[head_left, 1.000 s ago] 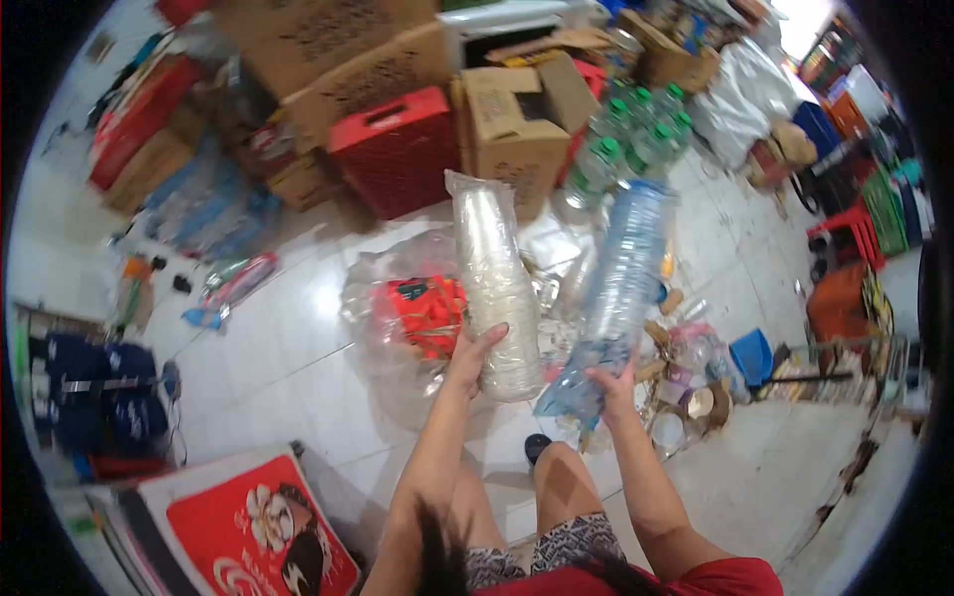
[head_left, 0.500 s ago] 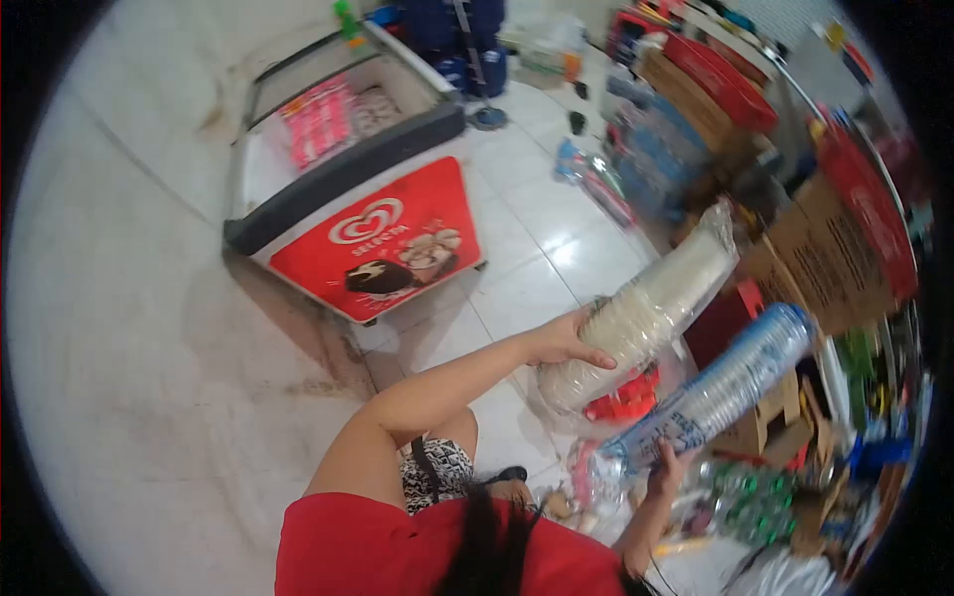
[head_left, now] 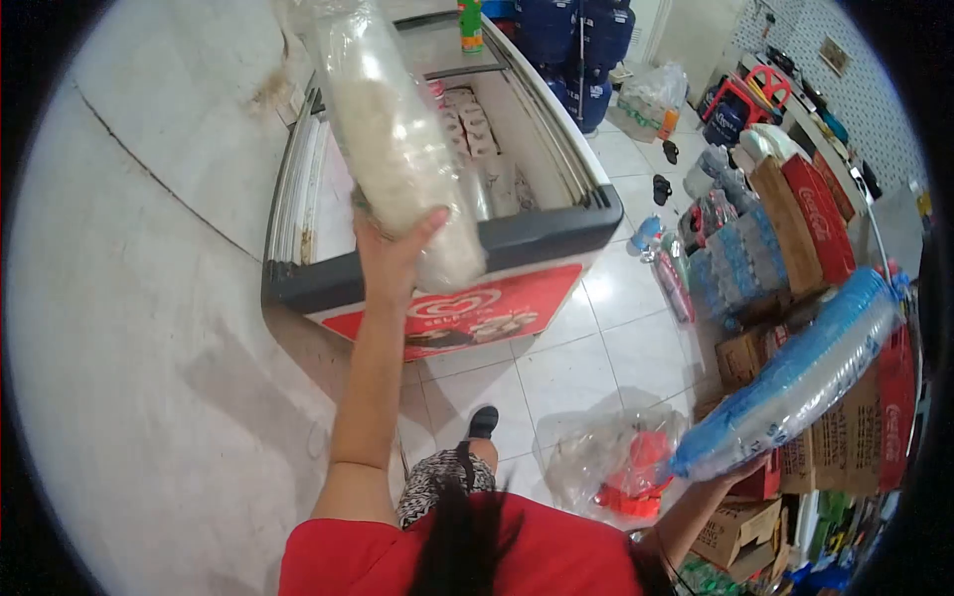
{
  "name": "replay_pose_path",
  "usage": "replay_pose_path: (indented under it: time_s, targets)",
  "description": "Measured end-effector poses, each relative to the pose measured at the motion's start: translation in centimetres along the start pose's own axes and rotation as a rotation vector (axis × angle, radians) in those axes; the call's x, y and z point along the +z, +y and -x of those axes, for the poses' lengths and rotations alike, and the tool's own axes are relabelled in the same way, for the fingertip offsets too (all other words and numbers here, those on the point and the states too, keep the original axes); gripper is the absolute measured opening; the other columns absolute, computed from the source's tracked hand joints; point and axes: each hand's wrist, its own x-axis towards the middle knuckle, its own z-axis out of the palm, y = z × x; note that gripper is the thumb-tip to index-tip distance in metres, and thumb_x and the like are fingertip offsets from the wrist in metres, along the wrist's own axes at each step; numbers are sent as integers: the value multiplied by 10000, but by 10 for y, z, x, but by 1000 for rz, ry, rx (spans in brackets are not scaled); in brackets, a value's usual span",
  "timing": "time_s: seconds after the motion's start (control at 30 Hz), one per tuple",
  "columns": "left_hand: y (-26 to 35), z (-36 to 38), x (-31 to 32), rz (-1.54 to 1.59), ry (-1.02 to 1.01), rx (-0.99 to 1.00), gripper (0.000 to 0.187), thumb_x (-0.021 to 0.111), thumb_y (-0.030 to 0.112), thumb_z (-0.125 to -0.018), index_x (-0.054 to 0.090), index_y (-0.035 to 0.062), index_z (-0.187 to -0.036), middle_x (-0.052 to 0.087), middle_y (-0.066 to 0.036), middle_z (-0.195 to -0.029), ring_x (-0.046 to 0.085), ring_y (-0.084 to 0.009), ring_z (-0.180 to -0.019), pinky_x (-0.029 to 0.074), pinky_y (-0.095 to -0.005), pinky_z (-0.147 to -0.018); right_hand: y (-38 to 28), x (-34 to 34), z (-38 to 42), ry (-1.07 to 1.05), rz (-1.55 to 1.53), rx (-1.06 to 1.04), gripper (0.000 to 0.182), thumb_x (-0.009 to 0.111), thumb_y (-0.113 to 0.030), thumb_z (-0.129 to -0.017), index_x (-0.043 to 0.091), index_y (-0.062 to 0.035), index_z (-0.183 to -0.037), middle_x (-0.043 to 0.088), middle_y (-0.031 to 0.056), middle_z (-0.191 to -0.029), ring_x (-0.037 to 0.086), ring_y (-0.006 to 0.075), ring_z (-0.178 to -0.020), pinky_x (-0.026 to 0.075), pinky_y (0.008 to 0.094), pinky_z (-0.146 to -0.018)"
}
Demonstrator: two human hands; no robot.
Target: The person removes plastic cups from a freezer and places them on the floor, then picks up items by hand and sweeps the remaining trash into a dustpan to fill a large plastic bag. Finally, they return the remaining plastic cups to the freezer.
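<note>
dark blue jugs [head_left: 596,60] stacked at back, white tile floor [head_left: 636,343] in front
two black slippers [head_left: 662,190] on floor; brown carton [head_left: 785,221] between red coca-cola box [head_left: 821,214] and blue-wrapped bottle pack [head_left: 733,260]; clear plastic bag [head_left: 651,99] near jugs

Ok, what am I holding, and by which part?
Left hand: a clear plastic pack, toward its nearer end. Right hand: a blue plastic pack, under its nearer end.

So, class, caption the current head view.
Left hand holds a clear package near the Selecta freezer; right hand holds a blue package.
</note>
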Motion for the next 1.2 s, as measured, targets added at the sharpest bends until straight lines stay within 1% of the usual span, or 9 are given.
replay_pose_path:
  time_s: [0.23,0.43,0.53,0.83,0.93,1.0,1.07,1.13,1.2]
  targets:
    - [-17,-103,-42,-206,31,8,727,730,98,-541,275,4,-1101,431,-129,-1032,457,-206,-940,386,-309,-808,90,164,-106,-179,392,43,650,607,-262,-579,345,8,-1110,485,130,-934,510,245,-831,439,346,-711]
    - [-53,-134,-71,-274,174,-130,725,737,151,-541,290,-2,-1090,443,-134,-1014,462,-213,-927,392,-303,-787,182,289,-183,-479,616,400,778,611,-144,-540,230,-4,-1204,420,148,-1058,455,245,-931,365,311,-806]
    - [-76,-145,-93,-424,173,-210,742,741,156,-531,288,-9,-1095,442,-144,-1013,461,-219,-927,390,-302,-783,245,327,-218,-579,713,597,836,584,-85,-586,107,-71,-1272,355,155,-1143,394,249,-1008,291,298,-869]
    - [-83,-151,-99,-586,522,-129,769,731,119,-530,264,-31,-1123,418,-145,-1052,446,-219,-944,353,-305,-827,447,368,-313,-737,913,1010,944,652,-121,-558,28,-66,-1265,362,208,-1126,445,279,-965,397,353,-757]
    - [-77,-121,-104,-568,677,-153,772,721,78,-525,264,-27,-1140,407,-126,-1072,425,-212,-968,333,-304,-844,521,350,-336,-860,1182,761,1018,686,-125,-494,22,-94,-1264,360,222,-1131,447,313,-970,394,365,-774]
    - [-70,-103,-107,-531,735,-134,771,711,65,-527,262,-22,-1149,402,-120,-1078,419,-206,-974,330,-304,-848,576,324,-358,-1197,1515,142,1047,695,-124,-451,41,-163,-1267,351,253,-1130,440,354,-968,391,386,-784]
    - [-57,-99,-99,-504,831,-126,781,709,77,-526,256,-18,-1155,397,-120,-1081,421,-212,-973,331,-309,-851,587,347,-344,-1178,1696,176,1030,690,-128,-445,73,-244,-1263,359,245,-1125,423,374,-980,383,400,-799]
    - [-53,-98,-97,-510,893,-131,788,712,90,-525,252,-17,-1156,396,-122,-1081,423,-218,-971,332,-314,-852,615,352,-341,-1449,1818,-170,988,684,-123,-463,115,-297,-1253,379,190,-1120,437,361,-964,388,400,-790]
    - [-56,-100,-96,-448,1035,-128,822,724,114,-504,244,-16,-1159,389,-124,-1083,414,-240,-977,336,-331,-851,633,363,-331,-1546,1871,-177,904,661,-109,-505,175,-333,-1234,388,116,-1125,421,325,-990,374,424,-793]
